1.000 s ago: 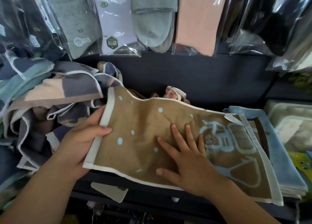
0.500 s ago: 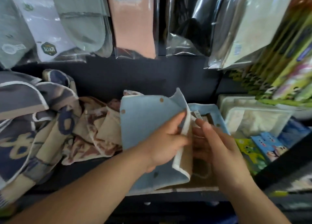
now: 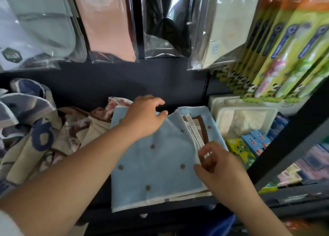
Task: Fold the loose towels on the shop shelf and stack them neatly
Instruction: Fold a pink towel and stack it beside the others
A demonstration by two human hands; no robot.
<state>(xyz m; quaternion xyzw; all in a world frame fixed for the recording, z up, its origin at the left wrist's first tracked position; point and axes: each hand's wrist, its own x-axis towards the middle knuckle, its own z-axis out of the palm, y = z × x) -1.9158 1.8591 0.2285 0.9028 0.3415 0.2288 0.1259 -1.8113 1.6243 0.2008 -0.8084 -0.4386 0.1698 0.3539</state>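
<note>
Fingers of the right hand (image 3: 216, 166) pinch together on the right edge of the blue towel (image 3: 156, 166), thumb just below; the left hand (image 3: 145, 117) lies palm-down on its far edge, fingers loosely curled and slightly apart, gripping nothing. Brown-dotted and folded, that towel sits at the front edge of the dark shelf (image 3: 99, 198), atop other folded towels; a loose towel heap (image 3: 41, 132) fills the shelf's left end; white packets (image 3: 243, 118) stand at its right.

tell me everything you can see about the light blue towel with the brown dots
The light blue towel looks like soft terry, scattered with small brown dots and edged in a pale border. It lies folded flat at the shelf's front edge, atop another folded towel. The left hand presses its far corner; the right hand pinches its right edge.
</note>
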